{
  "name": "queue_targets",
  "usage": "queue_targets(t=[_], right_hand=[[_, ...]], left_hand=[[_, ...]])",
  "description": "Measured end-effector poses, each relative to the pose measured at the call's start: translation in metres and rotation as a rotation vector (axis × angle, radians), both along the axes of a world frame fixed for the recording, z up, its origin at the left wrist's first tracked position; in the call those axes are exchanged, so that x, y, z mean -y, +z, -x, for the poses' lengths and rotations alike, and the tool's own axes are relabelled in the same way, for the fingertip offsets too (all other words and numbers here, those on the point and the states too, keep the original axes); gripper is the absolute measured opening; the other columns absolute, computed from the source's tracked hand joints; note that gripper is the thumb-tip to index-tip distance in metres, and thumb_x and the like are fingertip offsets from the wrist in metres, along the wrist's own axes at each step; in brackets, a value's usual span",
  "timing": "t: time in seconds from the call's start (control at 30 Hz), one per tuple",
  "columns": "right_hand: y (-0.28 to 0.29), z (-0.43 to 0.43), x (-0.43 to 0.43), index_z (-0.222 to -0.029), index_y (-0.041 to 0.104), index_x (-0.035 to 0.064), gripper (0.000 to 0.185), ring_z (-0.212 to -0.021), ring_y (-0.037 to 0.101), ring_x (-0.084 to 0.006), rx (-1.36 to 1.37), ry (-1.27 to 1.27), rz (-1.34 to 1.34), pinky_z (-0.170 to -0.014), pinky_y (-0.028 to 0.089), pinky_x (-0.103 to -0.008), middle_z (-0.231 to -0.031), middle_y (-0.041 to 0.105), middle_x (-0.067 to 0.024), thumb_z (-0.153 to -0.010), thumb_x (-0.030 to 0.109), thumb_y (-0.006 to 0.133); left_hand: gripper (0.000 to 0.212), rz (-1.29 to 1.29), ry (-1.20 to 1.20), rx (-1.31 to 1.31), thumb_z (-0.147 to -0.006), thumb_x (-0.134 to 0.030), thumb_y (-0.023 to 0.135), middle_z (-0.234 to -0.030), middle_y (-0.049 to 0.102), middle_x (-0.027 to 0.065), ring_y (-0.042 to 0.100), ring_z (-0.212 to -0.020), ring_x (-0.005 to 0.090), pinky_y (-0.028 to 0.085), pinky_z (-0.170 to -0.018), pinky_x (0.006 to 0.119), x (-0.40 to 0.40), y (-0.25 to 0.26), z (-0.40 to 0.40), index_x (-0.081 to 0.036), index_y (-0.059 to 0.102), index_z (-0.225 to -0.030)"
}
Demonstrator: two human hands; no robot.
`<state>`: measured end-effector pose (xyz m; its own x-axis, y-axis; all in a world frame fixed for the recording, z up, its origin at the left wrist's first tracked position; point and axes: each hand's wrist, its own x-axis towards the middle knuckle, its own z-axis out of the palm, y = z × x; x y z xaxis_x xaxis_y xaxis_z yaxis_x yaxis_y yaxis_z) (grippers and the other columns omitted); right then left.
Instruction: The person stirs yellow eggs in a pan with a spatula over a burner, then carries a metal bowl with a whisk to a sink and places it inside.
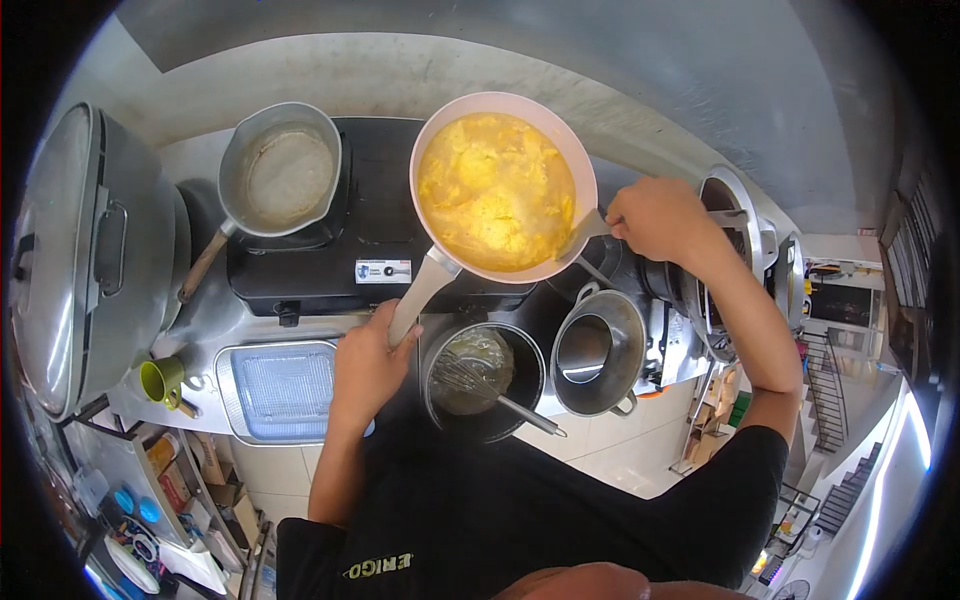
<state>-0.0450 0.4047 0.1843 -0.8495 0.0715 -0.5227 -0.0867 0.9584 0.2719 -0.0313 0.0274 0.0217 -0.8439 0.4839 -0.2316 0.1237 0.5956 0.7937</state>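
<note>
My left hand [373, 367] grips the beige handle of a pink frying pan [424, 210], which is over the right part of a black gas stove [375, 180]. Yellow scrambled egg [499, 187] in cloudy liquid fills much of the pan. Pinched in my right hand [660, 221] is a spatula [589, 231], its blade at the pan's right inner edge, partly in the egg. Just below the pan, a dark pot [534, 360] holds a wire whisk [480, 386] and a little liquid.
A grey saucepan [232, 169] rests on the stove's left side. Further left stands a large lidded metal pot [127, 247]. A green mug [161, 381] and a metal tray [225, 382] line the counter's front. Right of the whisk pot is an oval metal pot [630, 337].
</note>
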Motion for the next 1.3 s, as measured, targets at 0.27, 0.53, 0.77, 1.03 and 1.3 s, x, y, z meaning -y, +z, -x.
queue_targets(t=[0.27,0.53,0.77,1.03,1.3], right_hand=[[0.022,0.013,0.004,-0.096,0.083,0.0190,0.012,-0.094,0.076,-0.0346,0.003,-0.042,-0.151,-0.080,0.058,-0.0483,-0.095,0.078,-0.0126,-0.088,0.024,0.076],[0.007,0.020,-0.001,-0.105,0.084,0.0205,0.017,-0.094,0.076,-0.0333,-0.040,-0.018,-0.170,-0.083,0.058,-0.0471,-0.096,0.080,-0.0103,-0.089,0.027,0.080],[-0.047,0.003,-0.038,-0.109,0.082,0.0165,0.019,-0.100,0.074,-0.0382,-0.045,-0.074,0.199,-0.088,0.057,-0.0496,-0.104,0.078,-0.0158,-0.092,0.021,0.077],[-0.067,-0.041,-0.019,-0.114,0.081,0.0126,0.022,-0.100,0.072,-0.0425,-0.185,-0.182,0.308,-0.091,0.056,-0.0523,-0.106,0.077,-0.0197,-0.095,0.017,0.073],[-0.101,-0.045,-0.003,-0.118,0.080,0.0135,0.025,-0.095,0.073,-0.0432,-0.357,-0.176,0.416,-0.090,0.057,-0.0532,-0.103,0.076,-0.0214,-0.097,0.021,0.070]], left_hand=[[0.034,0.035,0.006,-0.031,-0.096,-0.029,0.076,-0.087,0.075,0.0231,0.073,-0.081,0.0458,0.056,-0.072,0.055,0.006,-0.005,-0.005,-0.009,0.068,-0.121],[0.035,0.072,0.010,-0.075,-0.095,-0.033,0.077,-0.089,0.075,0.0219,0.073,-0.084,0.0449,0.056,-0.073,0.056,0.010,-0.011,-0.006,-0.010,0.069,-0.120],[0.036,0.084,0.008,-0.052,-0.094,-0.033,0.077,-0.088,0.075,0.0236,0.073,-0.085,0.0472,0.057,-0.076,0.058,0.010,-0.005,-0.007,-0.009,0.067,-0.119],[0.034,0.111,-0.065,-0.119,-0.092,-0.026,0.075,-0.087,0.074,0.0267,0.072,-0.084,0.0494,0.057,-0.078,0.059,0.010,-0.009,-0.004,-0.006,0.064,-0.118],[0.031,0.155,-0.099,-0.194,-0.090,-0.019,0.074,-0.086,0.073,0.0279,0.071,-0.083,0.0509,0.056,-0.078,0.062,0.010,-0.018,-0.003,-0.006,0.063,-0.116]])
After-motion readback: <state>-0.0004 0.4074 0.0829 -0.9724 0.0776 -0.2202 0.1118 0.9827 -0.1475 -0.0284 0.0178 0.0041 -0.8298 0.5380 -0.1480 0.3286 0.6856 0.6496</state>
